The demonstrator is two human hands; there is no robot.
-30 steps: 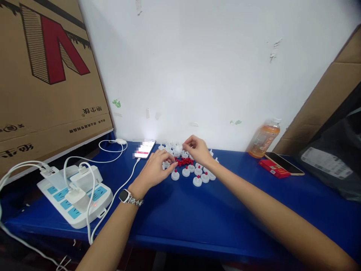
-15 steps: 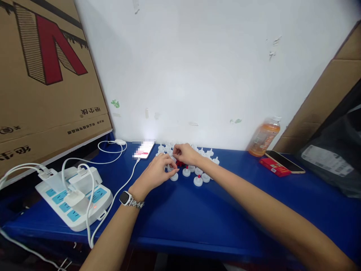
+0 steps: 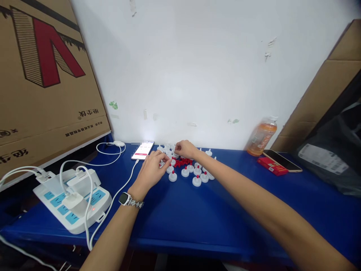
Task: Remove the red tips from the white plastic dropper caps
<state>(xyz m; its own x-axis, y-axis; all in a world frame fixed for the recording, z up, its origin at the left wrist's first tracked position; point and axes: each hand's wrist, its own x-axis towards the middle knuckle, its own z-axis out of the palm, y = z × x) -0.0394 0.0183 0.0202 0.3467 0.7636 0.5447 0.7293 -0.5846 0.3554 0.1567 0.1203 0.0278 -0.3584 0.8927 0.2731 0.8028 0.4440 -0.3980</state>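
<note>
White round nozzle caps (image 3: 196, 181) with narrow spouts stand in a cluster on the blue table, and several near ones carry small red tips. Loose small red tips (image 3: 183, 162) lie heaped among them. My left hand (image 3: 153, 167), wearing a watch, is at the cluster's left side with fingers curled down and thumb close to them; what it holds is hidden. Over the back of the cluster, my right hand (image 3: 185, 149) is closed in a pinch, its fingertips pointing left at the white caps. Anything between those fingertips is too small to make out.
A lit phone (image 3: 143, 150) on a charging cable lies left of the caps. Nearer left is a white power strip (image 3: 81, 222) with plugs and cables. At right stand an orange drink bottle (image 3: 262, 137), a red box (image 3: 272, 166) and another phone (image 3: 283, 161). Cardboard flanks both sides.
My left hand has shifted slightly left and its thumb has drawn closer to the fingers. My right hand has risen slightly towards the back, uncovering the red heap and several red-tipped caps.
</note>
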